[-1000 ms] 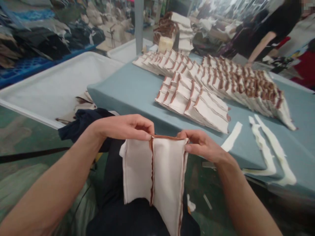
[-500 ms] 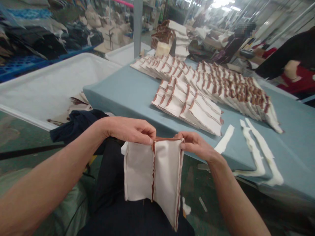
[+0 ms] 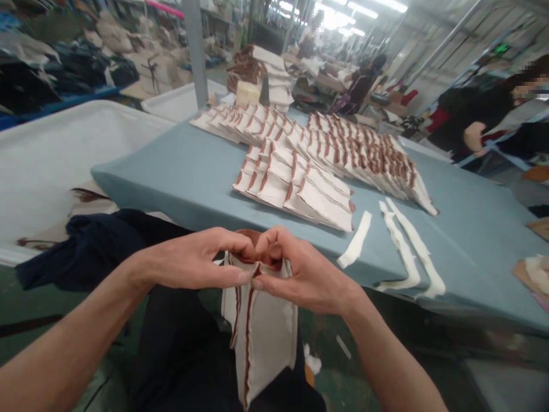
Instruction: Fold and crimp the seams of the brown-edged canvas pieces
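A sewn cream-and-brown pouch piece (image 3: 273,320) hangs over my lap, its brown-edged seam facing me and its upper opening showing a brown inside. My left hand (image 3: 195,263) pinches the upper rim from the left, thumb on the outside near the seam. From the right, my right hand (image 3: 295,272) grips the same rim, its thumb almost meeting the other at the seam and its curled fingers inside the opening. Just beyond, a small overlapping batch of similar pieces (image 3: 274,186) lies on the blue-grey table (image 3: 158,166).
Behind that batch run long rows of similar pieces (image 3: 364,151), with a taller stack (image 3: 274,74) at the back. Pale strips (image 3: 401,252) lie at the table's right, some overhanging its edge. A white bin (image 3: 124,123) stands left. Another person's arm (image 3: 474,137) shows at far right.
My hands have come together at the middle seam; the right hand has left the right corner. The piece, earlier spread flat, is now bent with its top opened. The view has shifted rightward.
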`<state>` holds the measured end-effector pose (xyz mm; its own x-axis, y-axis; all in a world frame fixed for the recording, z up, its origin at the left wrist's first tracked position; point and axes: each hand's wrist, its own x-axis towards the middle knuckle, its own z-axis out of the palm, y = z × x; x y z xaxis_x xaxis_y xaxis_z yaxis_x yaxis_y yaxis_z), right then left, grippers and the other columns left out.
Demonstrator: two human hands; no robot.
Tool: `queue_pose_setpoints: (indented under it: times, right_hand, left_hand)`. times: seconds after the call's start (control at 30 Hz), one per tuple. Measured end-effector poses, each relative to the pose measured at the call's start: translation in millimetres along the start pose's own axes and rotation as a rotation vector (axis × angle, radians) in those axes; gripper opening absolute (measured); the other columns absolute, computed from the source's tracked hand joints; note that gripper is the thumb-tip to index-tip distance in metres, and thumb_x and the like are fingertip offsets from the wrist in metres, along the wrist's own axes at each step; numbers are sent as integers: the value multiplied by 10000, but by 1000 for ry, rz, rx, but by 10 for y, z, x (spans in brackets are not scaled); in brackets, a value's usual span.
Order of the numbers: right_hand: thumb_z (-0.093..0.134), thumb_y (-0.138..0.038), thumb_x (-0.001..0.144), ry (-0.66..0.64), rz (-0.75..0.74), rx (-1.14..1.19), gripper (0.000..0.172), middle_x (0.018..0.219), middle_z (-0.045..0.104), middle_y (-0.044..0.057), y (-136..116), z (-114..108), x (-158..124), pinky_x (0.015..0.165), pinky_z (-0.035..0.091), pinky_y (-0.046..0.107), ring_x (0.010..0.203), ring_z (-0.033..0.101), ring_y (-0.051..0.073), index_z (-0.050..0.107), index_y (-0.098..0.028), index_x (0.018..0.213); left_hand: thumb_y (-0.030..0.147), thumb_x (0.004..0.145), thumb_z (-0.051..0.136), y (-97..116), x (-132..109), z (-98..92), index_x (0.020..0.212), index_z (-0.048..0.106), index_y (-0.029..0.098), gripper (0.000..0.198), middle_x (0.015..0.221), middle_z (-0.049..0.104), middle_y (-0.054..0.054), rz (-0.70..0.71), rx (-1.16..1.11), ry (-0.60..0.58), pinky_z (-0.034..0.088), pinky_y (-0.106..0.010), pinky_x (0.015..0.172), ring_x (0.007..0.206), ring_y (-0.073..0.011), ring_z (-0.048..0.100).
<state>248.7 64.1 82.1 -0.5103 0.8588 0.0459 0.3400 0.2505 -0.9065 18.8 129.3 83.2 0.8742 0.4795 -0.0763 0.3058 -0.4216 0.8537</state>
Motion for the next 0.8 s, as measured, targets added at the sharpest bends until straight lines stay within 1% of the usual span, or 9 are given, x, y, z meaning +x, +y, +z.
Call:
queue_pose_setpoints:
  times: [0.07,0.13,0.2,0.3,0.4,0.5,0.63,0.73,0.8]
  right_hand:
    - [725,-182,897,12,-18,-51,269,801,526,-80,-17,28,-16,633,354,237,687,493,106,495,-223,1030]
    - [710,-179,914,19,-21,-99,268,808,516,-82,-32,52,-25,628,349,237,684,490,107,484,-225,1050]
    - [702,-211,945,27,-12,-129,260,826,533,-75,-54,74,-26,634,354,239,692,502,110,475,-228,1070]
    - [696,-281,984,29,-5,-152,250,874,575,-51,-96,103,-22,655,369,246,722,533,122,475,-229,1088]
    - [688,-215,971,5,7,-158,243,919,608,-37,-120,109,-16,682,388,251,749,554,127,493,-227,1116]
    - [697,-155,934,-24,-7,-120,288,926,625,-41,-94,92,-1,700,410,254,768,581,131,495,-227,1127]
    - [712,-187,936,-58,-22,-73,291,976,683,-13,-21,82,35,738,447,272,832,642,157,497,-225,1128]
    - [712,-208,940,-61,-15,-92,296,1004,711,8,4,104,54,777,468,292,872,677,177,497,-226,1143]
    - [694,-195,937,-54,-25,-81,311,1005,721,10,6,124,56,802,483,299,884,691,178,481,-227,1163]
  left_hand:
    - [412,952,663,-23,6,35,1001,771,168,271,1028,786,-25,-18,-72,-11,530,-248,839,947,-206,697]
    - [427,959,694,-47,11,56,1076,789,174,294,1069,792,-30,-30,-170,-51,532,-252,869,986,-209,703]
    - [426,955,714,-62,12,69,1118,802,181,306,1060,788,-32,-47,-241,-68,534,-259,854,978,-210,695]
    - [447,957,706,-74,2,73,1066,814,160,326,954,759,-31,-63,-284,-61,518,-257,758,865,-188,647]
    - [453,953,697,-86,-15,59,974,797,135,334,878,721,-21,-56,-293,-61,495,-250,712,804,-170,604]
    - [433,958,674,-80,-29,45,943,780,127,323,891,721,-17,-70,-286,-71,504,-254,741,823,-173,613]
    - [336,946,616,-17,-44,69,938,754,130,248,901,726,-8,-72,-212,-52,503,-236,730,824,-166,631]
    - [226,872,564,46,-53,124,881,714,150,169,870,714,6,-75,-94,23,495,-224,702,802,-161,637]
    - [205,838,549,64,-59,172,827,686,165,144,792,668,22,-85,-8,88,468,-218,656,741,-147,608]
